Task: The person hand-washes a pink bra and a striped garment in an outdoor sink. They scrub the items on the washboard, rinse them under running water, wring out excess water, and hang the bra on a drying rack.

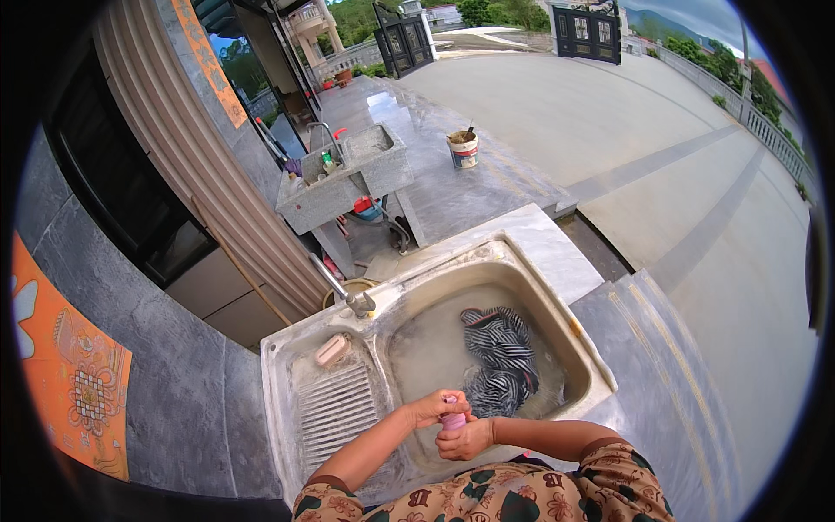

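Close to my body, over the near edge of the sink basin (541,287), I hold a small pink bottle (453,421). My right hand (464,440) wraps around its lower part. At its upper end are the fingers of my left hand (438,408), pinched at the neck or cap; my fingers hide which. Beyond my hands, black-and-white striped fabric (501,349) with reddish trim lies bunched in cloudy water (430,333). To the left, a pinkish scrubbing brush or soap bar (333,351) rests above the ribbed washboard (339,404).
A metal faucet (339,280) rises at the sink's back left edge. Farther off stand a stone sink (352,189) and a white bucket (464,150) on grey tiles. A thin wooden stick (241,264) leans along the wall. Steps (665,365) lie to the right.
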Available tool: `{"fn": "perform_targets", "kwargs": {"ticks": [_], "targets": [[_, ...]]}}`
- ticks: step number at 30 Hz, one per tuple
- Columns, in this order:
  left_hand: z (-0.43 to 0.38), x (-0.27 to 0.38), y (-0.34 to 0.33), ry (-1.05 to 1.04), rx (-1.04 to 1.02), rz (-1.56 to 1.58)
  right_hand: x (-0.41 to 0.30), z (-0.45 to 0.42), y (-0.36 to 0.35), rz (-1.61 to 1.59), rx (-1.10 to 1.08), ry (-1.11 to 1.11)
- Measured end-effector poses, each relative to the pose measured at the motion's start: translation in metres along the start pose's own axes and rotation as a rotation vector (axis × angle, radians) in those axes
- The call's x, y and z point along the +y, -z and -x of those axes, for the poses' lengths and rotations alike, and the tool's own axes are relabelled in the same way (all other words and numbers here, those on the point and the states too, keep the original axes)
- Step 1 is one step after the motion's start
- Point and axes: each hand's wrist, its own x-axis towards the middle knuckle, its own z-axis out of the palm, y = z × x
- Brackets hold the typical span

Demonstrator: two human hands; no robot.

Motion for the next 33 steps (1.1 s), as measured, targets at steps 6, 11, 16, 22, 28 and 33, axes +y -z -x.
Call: {"fn": "perform_targets", "kwargs": {"ticks": [6, 11, 16, 22, 28, 33], "targets": [[0.017, -0.009, -0.015, -0.203, 0.201, -0.081, -0.009, -0.02, 0.034, -0.097, 0.164, -0.363], [0.034, 0.004, 0.005, -0.572, 0.632, -0.085, 0.02, -0.061, 0.094, -0.569, 0.414, -1.055], [0.074, 0.056, -0.033, -1.096, 0.745, -0.971, 0.041, -0.042, 0.083, -1.275, 0.966, -1.755], [0.081, 0.084, -0.093, -1.563, 0.425, -1.535, 0.049, -0.049, 0.099, -2.72, 1.451, -1.329], [0.041, 0.08, -0.097, -1.683, 0.77, -1.003, 0.085, -0.038, 0.07, -2.043, 2.04, -1.609], [0.0, 0.075, -0.098, -1.26, 0.8, 0.288, 0.115, -0.049, 0.095, -0.997, 1.834, -1.813]]}}
